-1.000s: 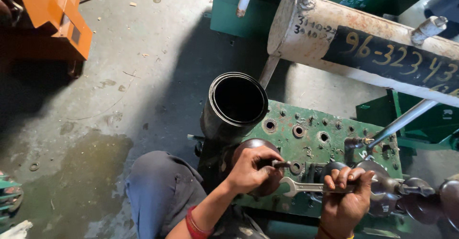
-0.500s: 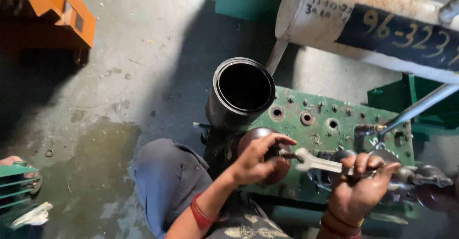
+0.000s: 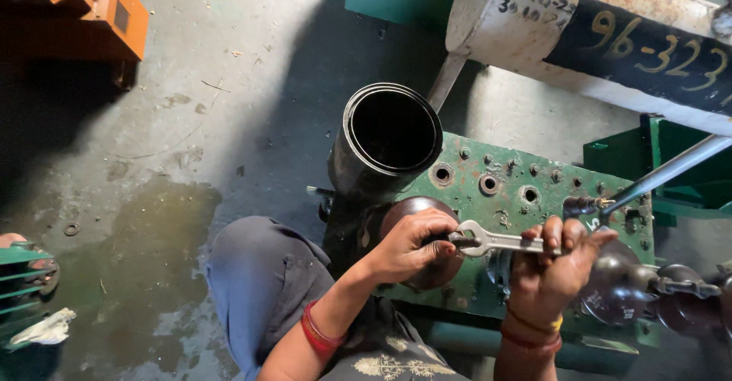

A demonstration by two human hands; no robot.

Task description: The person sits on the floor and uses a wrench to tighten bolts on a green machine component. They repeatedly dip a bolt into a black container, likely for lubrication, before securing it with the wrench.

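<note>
We note our right hand (image 3: 553, 263) clenched around the shank of one silver open-ended spanner (image 3: 499, 241), fingers curled over the top. The spanner lies roughly level over the green engine block (image 3: 503, 198), its head pointing left. Our left hand (image 3: 408, 245) is closed over a dark rounded metal part (image 3: 427, 274) at the near edge of the block, thumb and fingertips pinching a small dark fastener (image 3: 460, 238) right at the spanner's jaws. Whether the jaws are fully seated on it we cannot tell. Judgement: the turn will go best if the spanner's head sits square and full on the flats before load is applied, the left hand steadies the part against rotation, and the pull comes smoothly along the handle's plane, with fingers clear of the jaws in case of a slip. Count: one spanner; one black cylinder sleeve (image 3: 385, 141) standing tilted at the block's left corner; one pale drum (image 3: 526, 27) lying above; one slanted grey rod (image 3: 663, 171) at right; at least three larger open round holes in the block's top face, smaller ones not reliably countable; the concrete floor (image 3: 191, 122) shows one wet patch.
</note>
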